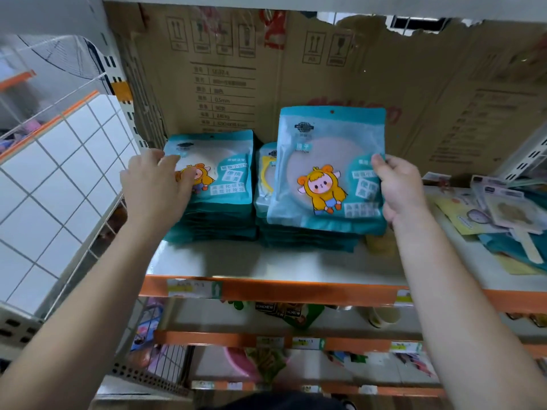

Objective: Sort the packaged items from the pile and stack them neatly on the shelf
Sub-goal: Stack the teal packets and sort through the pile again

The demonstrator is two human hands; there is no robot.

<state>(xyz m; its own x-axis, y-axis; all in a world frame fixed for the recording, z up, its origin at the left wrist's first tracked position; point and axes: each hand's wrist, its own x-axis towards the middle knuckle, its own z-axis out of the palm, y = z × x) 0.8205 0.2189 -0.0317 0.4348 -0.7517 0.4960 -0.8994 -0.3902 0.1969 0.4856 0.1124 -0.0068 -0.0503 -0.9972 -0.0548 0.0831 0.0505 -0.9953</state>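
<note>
Two stacks of teal packets stand side by side on the white shelf point(266, 264). My left hand point(158, 187) lies flat on the top packet of the left stack point(228, 184), fingers spread over its left edge. In my right hand point(399, 187) is one teal packet point(328, 170) with a yellow cartoon figure, gripped by its right edge. That packet is tilted up, its lower edge on the right stack point(310, 241). A packet with a yellow ring point(263, 179) shows behind it on that stack.
A loose pile of mixed packets point(497, 214) lies on the shelf at the right. Cardboard sheets point(325, 69) line the back. A wire grid panel point(59, 161) closes the left side. Lower shelves point(281, 338) with orange edges hold other goods.
</note>
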